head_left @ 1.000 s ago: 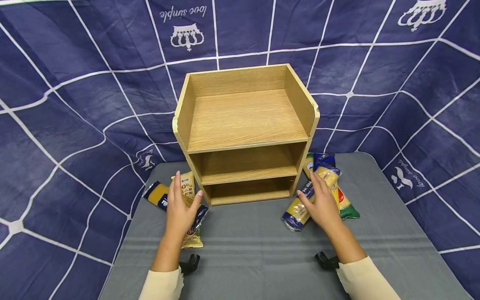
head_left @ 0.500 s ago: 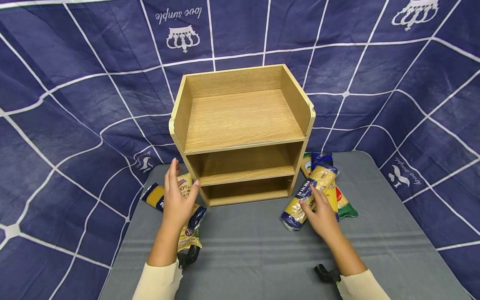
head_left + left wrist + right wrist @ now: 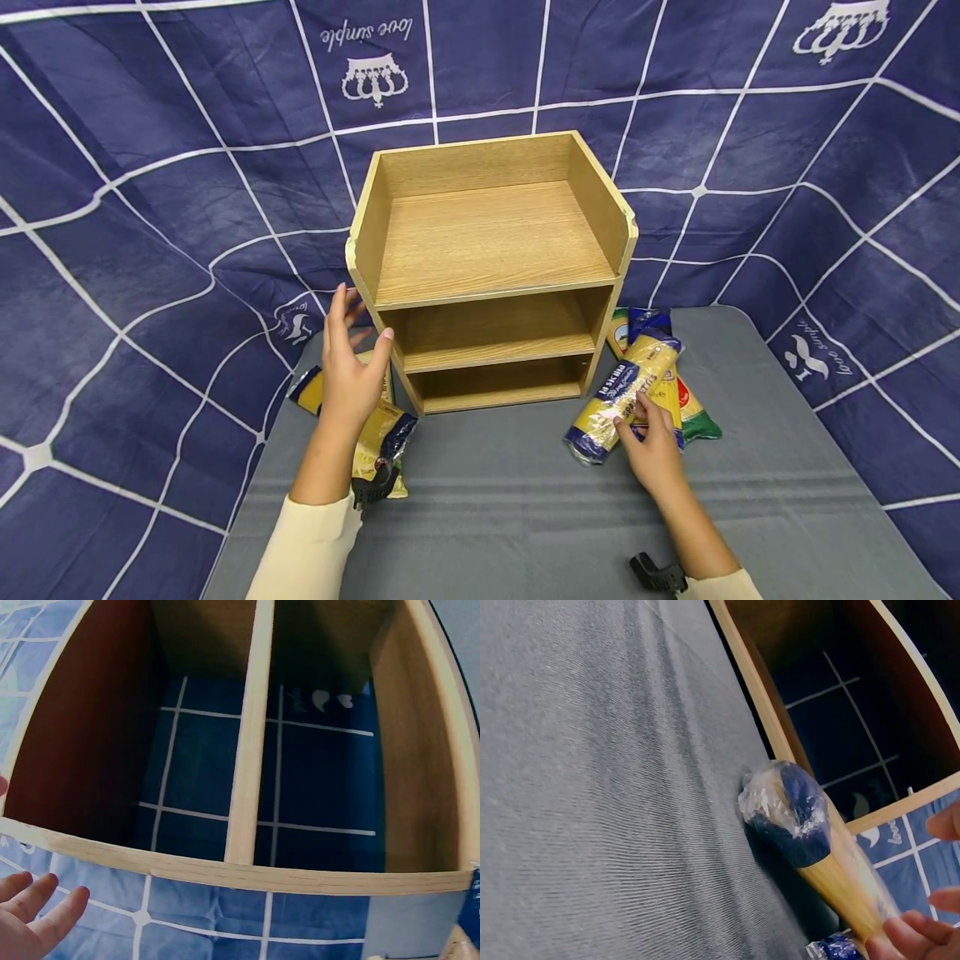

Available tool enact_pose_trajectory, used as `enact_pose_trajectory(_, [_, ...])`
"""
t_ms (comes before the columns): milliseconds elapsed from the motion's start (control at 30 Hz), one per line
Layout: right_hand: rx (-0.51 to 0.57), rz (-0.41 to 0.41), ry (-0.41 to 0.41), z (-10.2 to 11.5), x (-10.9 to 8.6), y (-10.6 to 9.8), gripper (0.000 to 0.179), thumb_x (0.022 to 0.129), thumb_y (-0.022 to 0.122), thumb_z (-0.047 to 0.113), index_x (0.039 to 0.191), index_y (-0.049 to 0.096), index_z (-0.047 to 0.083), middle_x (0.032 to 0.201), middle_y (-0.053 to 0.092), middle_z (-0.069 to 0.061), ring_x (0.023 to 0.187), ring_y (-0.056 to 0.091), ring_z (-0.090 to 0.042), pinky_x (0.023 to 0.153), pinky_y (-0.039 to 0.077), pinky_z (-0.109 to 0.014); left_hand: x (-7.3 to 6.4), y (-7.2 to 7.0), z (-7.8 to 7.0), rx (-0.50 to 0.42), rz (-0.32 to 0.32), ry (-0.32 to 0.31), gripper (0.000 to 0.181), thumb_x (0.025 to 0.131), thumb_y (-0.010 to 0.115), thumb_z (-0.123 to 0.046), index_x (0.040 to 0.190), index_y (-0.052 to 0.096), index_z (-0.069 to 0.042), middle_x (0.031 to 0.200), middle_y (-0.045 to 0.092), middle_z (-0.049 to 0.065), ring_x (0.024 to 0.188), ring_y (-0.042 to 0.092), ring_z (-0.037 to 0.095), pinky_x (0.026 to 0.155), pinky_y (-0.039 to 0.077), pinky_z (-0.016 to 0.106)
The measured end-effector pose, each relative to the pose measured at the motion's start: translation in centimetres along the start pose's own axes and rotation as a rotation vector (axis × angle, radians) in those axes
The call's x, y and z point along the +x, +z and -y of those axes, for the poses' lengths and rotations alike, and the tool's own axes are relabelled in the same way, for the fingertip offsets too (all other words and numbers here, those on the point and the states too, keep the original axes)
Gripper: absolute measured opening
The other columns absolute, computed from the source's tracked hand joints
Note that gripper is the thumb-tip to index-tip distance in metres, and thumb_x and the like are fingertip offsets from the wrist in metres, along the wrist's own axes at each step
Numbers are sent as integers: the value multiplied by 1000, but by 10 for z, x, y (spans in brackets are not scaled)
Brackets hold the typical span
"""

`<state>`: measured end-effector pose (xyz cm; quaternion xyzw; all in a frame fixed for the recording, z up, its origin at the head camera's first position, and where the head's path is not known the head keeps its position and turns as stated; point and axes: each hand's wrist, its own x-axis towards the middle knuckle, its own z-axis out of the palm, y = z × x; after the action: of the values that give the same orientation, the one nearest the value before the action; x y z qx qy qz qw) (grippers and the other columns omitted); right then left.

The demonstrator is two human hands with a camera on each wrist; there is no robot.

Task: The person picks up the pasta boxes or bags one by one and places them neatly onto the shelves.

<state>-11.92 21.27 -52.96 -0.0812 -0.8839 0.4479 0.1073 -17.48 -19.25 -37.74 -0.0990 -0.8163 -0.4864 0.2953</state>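
In the head view my right hand (image 3: 654, 450) is over the lower right edge of a yellow and blue spaghetti packet (image 3: 622, 396), its thumb and fingers apart. The right wrist view shows some fingertips (image 3: 907, 934) at the side of this packet (image 3: 840, 874); whether they press on it is hard to tell. My left hand (image 3: 351, 375) is raised by the left side of a wooden shelf unit (image 3: 495, 242), fingers spread and holding nothing. Below it lie a yellow and dark blue pasta packet (image 3: 386, 425) and a paler packet (image 3: 371, 458), partly hidden by hand and wrist.
Under the spaghetti packet lie several other packets, among them a green-ended one (image 3: 697, 417). The shelf unit stands at the back of the grey cloth-covered table (image 3: 510, 500). Blue cloth with white lines (image 3: 187, 208) hangs behind and at both sides.
My left hand has moved up and forward from above the left packets to the shelf unit's side. My right hand has moved down and back along the spaghetti packet, its fingers drawn in more.
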Motion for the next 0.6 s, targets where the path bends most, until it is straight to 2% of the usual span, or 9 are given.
enact_pose_trajectory(100, [6, -4, 48, -1, -3, -2, 66, 96, 64, 17, 151, 36, -6, 132, 49, -25, 120, 55, -37, 97, 49, -45, 7, 0, -5, -35, -4, 3, 79, 97, 61, -9, 161, 20, -29, 159, 35, 5, 142, 44, 25, 108, 46, 50])
enact_pose_trajectory(200, [22, 11, 79, -2, -4, -4, 66, 95, 63, 16, 150, 35, -9, 132, 50, -26, 121, 56, -39, 94, 51, -33, 15, 0, -8, -82, -6, 15, 76, 99, 59, -8, 161, 21, -27, 159, 34, 4, 143, 43, 24, 110, 44, 49])
enact_pose_trajectory(333, [25, 58, 123, -2, -7, -7, 61, 97, 61, 18, 146, 37, -10, 130, 54, -27, 115, 61, -40, 83, 49, -19, 24, 0, -12, -100, -20, 37, 75, 98, 59, -5, 161, 23, -25, 158, 35, 5, 143, 43, 23, 110, 44, 50])
enact_pose_trajectory(600, [17, 208, 226, 0, -6, -8, 68, 101, 57, 27, 149, 31, -13, 131, 58, -28, 103, 68, -27, 74, 50, -21, 37, -4, -15, -76, -21, 28, 77, 97, 60, -7, 161, 24, -27, 158, 36, 6, 145, 42, 20, 111, 43, 51])
